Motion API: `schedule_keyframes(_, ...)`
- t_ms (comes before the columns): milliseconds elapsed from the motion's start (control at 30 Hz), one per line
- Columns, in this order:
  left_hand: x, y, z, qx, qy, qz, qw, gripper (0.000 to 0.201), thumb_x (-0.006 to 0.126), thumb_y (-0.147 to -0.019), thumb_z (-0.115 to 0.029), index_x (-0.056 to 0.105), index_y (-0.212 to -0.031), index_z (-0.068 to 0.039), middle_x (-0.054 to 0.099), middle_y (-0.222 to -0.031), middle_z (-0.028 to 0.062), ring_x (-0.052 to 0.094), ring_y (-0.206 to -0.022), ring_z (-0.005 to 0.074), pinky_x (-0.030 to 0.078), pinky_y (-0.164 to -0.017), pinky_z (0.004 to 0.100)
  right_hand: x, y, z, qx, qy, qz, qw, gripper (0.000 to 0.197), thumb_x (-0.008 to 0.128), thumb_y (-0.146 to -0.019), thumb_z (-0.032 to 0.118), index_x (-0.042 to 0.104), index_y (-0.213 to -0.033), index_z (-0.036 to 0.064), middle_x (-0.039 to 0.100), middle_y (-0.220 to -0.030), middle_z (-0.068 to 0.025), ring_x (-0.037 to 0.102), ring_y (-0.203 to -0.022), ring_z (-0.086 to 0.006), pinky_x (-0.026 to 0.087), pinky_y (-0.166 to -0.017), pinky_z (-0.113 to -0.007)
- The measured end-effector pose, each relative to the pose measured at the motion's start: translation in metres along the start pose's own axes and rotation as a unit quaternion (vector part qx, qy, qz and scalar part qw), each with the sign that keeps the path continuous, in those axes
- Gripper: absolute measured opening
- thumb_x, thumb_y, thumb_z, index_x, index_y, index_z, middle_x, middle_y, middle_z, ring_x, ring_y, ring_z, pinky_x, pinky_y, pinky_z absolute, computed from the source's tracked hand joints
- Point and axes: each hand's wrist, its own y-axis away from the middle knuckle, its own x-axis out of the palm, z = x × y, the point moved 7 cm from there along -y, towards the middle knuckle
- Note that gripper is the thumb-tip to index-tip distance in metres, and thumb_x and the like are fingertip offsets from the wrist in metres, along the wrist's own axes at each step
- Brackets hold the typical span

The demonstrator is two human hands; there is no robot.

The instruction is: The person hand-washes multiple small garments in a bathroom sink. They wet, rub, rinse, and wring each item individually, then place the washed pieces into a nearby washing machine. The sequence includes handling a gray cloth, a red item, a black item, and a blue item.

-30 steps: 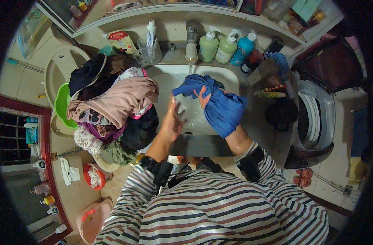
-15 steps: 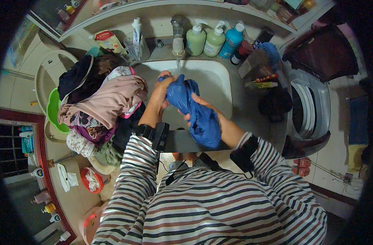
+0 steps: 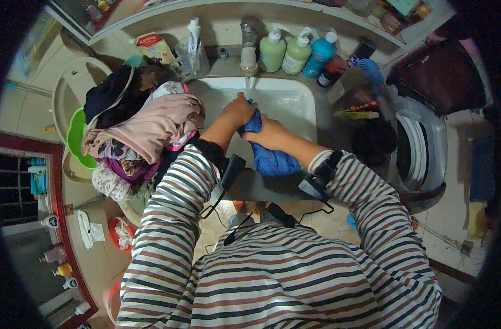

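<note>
A wet blue cloth (image 3: 273, 160), perhaps a garment, is bunched between my hands over the white sink (image 3: 311, 109). My left hand (image 3: 238, 111) is closed on its upper end, just below the running faucet (image 3: 249, 57). Close beside it, my right hand (image 3: 267, 134) wraps round the cloth's middle. The loose lower part hangs toward the sink's near edge. Water falls from the spout behind my left hand. The fingertips of both hands are mostly hidden.
Left of the sink lies a heap of clothes (image 3: 152, 123) beside a green basin (image 3: 78, 140). Behind stand a toothbrush cup (image 3: 192, 57), green pump bottles (image 3: 272, 52) and a blue bottle (image 3: 320, 55). At right is a clear-sided tub (image 3: 431, 148) holding white round things.
Both hands have turned over and come closer together on the blue cloth, which is now gripped tighter. My right hand has moved up from beneath it.
</note>
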Motion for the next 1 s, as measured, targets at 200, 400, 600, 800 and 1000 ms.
schedule_keyframes(200, -0.020, 0.031, -0.031, 0.126, 0.263, 0.219, 0.931, 0.044, 0.033, -0.090, -0.032, 0.043, -0.121, -0.004, 0.045, -0.120, 0.0179, 0.042, -0.115, 0.0316, 0.034, -0.095, 0.0374, -0.015, 0.030, -0.007, 0.022, -0.358, 0.166, 0.919, 0.055, 0.058, -0.075, 0.045, 0.051, -0.105, -0.0004, 0.057, -0.093, -0.0142, 0.057, -0.080, -0.0213, 0.048, -0.070, -0.032)
schedule_keyframes(400, -0.044, 0.054, -0.048, 0.160, 0.777, 0.230, 0.564, 0.056, 0.043, -0.084, -0.051, 0.044, -0.121, -0.008, 0.034, -0.135, 0.0121, 0.036, -0.120, 0.0359, 0.030, -0.097, 0.0521, -0.014, 0.055, 0.015, 0.045, -0.727, 0.410, 0.549, 0.051, 0.049, -0.081, 0.046, 0.046, -0.113, 0.0071, 0.053, -0.079, -0.0113, 0.054, -0.064, -0.0151, 0.046, -0.055, -0.028)
schedule_keyframes(600, -0.015, 0.085, -0.046, 0.162, 0.911, 0.175, 0.338, 0.082, 0.047, -0.066, -0.071, 0.041, -0.124, -0.013, 0.037, -0.132, 0.0123, 0.040, -0.116, 0.0349, 0.038, -0.090, 0.0504, 0.004, 0.042, 0.026, -0.010, -0.887, 0.375, 0.269, 0.051, 0.044, -0.083, 0.049, 0.044, -0.115, 0.0086, 0.053, -0.087, -0.0099, 0.051, -0.061, -0.0160, 0.045, -0.055, -0.032)
schedule_keyframes(800, -0.023, 0.060, -0.019, 0.012, 0.817, 0.040, 0.575, 0.042, 0.064, -0.075, -0.032, 0.052, -0.103, -0.004, 0.058, -0.097, 0.0081, 0.056, -0.089, 0.0228, 0.047, -0.077, 0.0372, 0.020, 0.035, 0.008, 0.062, -0.776, 0.255, 0.573, 0.052, 0.053, -0.078, 0.053, 0.052, -0.106, 0.0093, 0.058, -0.075, -0.0096, 0.055, -0.056, -0.0176, 0.046, -0.047, -0.029)
schedule_keyframes(1000, -0.037, 0.029, -0.008, -0.027, 0.587, 0.027, 0.809, 0.025, 0.066, -0.070, -0.019, 0.056, -0.089, -0.006, 0.059, -0.081, 0.0076, 0.057, -0.068, 0.0185, 0.047, -0.062, 0.0313, -0.013, -0.001, 0.001, 0.018, -0.252, 0.077, 0.964, 0.055, 0.064, -0.067, 0.049, 0.058, -0.089, -0.0012, 0.061, -0.078, -0.0155, 0.060, -0.069, -0.0258, 0.048, -0.063, -0.034)
